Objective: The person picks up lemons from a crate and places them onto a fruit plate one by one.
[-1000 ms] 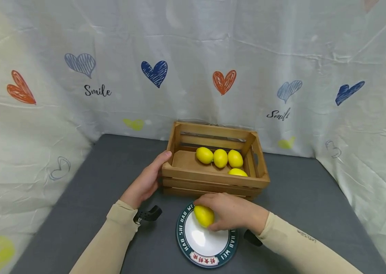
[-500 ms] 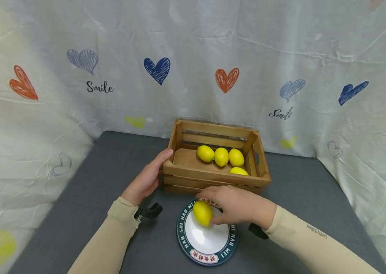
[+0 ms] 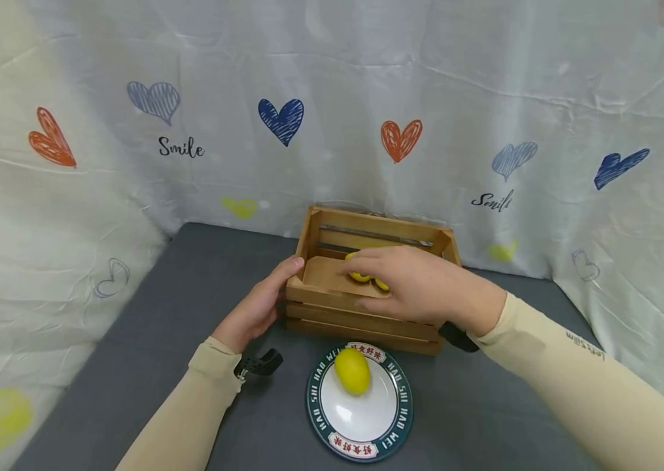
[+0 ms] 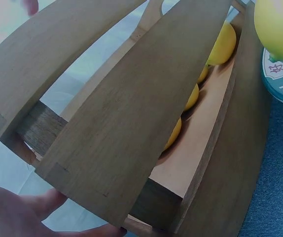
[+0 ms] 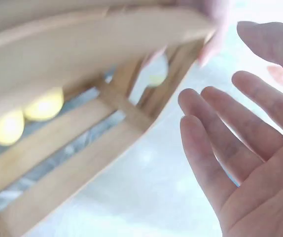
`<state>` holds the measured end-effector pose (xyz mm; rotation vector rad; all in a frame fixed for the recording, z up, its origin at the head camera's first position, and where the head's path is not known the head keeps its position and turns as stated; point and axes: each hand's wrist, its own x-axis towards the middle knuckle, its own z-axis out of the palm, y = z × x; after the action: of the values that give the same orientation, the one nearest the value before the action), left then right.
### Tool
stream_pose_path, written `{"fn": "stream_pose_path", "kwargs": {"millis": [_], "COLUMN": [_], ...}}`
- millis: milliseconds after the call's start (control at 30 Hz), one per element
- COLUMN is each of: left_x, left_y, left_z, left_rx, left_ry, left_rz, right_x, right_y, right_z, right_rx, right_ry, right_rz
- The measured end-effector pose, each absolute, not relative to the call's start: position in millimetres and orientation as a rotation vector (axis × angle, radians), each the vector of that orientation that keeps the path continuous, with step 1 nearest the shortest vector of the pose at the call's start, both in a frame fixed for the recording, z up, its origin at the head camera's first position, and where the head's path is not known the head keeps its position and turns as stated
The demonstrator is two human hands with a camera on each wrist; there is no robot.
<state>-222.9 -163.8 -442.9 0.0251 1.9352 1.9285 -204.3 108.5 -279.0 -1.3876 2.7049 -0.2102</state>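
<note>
In the head view my left hand point(image 3: 256, 304) grips the left end of a slatted wooden crate point(image 3: 343, 320), thumb at the top rim. In the left wrist view its fingertips touch the end of the slats. My right hand point(image 3: 426, 281) is over the crate's front side, holding nothing; the right wrist view shows its fingers point(image 5: 235, 133) spread and slightly bent. Lemons point(image 3: 360, 275) inside the crate are mostly hidden behind it, but several lemons point(image 4: 224, 44) show between the slats. One lemon point(image 3: 352, 371) lies on a green-rimmed white plate point(image 3: 367, 418) in front of the crate.
The crate and plate are on a dark grey tabletop point(image 3: 149, 366). Behind the crate hangs a pale curtain point(image 3: 332, 131) printed with hearts, close to its back slats. More of the curtain runs along both sides of the table.
My right hand has let go of the lemon on the plate and moved up and away over the crate. My left hand has kept its grip on the crate.
</note>
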Motion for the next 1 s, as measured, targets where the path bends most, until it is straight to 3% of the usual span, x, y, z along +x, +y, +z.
{"fn": "stream_pose_path", "kwargs": {"millis": [200, 500, 1000], "left_x": [-220, -221, -220], "left_y": [-163, -164, -167], "left_z": [-446, -448, -439], "left_rx": [0.023, 0.024, 0.004], "left_ry": [1.912, 1.923, 1.938], "left_rz": [1.939, 1.927, 1.921], "right_x": [-252, -311, -334], "right_y": [107, 99, 89], "right_z": [-291, -337, -361], "right_rx": [-1.217, -1.107, -1.046], "right_ry": [2.69, 2.608, 2.57], "right_rz": [-0.235, -0.109, -0.013]}}
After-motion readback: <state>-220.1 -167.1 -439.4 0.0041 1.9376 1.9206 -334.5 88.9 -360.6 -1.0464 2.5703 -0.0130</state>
